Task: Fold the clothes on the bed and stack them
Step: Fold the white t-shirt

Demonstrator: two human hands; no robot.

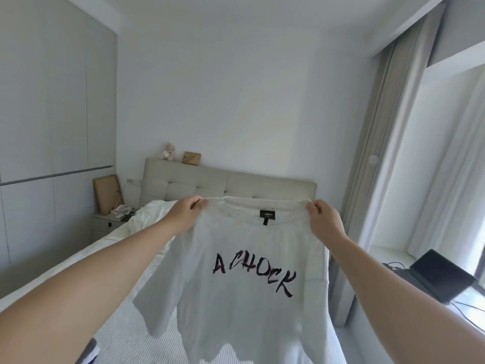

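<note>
A white T-shirt (244,292) is held up over the bed (147,334), pinched at one shoulder by the left hand (185,215) and at the other by the right hand (324,223). The bed is covered by a striped sheet, with rumpled white bedding (147,219) near the padded headboard (210,183). A nightstand (106,225) is seen at the left, curtains (388,143) at the right.

White T-shirt (244,306) with dark brush lettering on the chest and a black neck label, unfolded, hanging upright above the bed (147,334), pinched at both shoulders, near hem wavy
</note>
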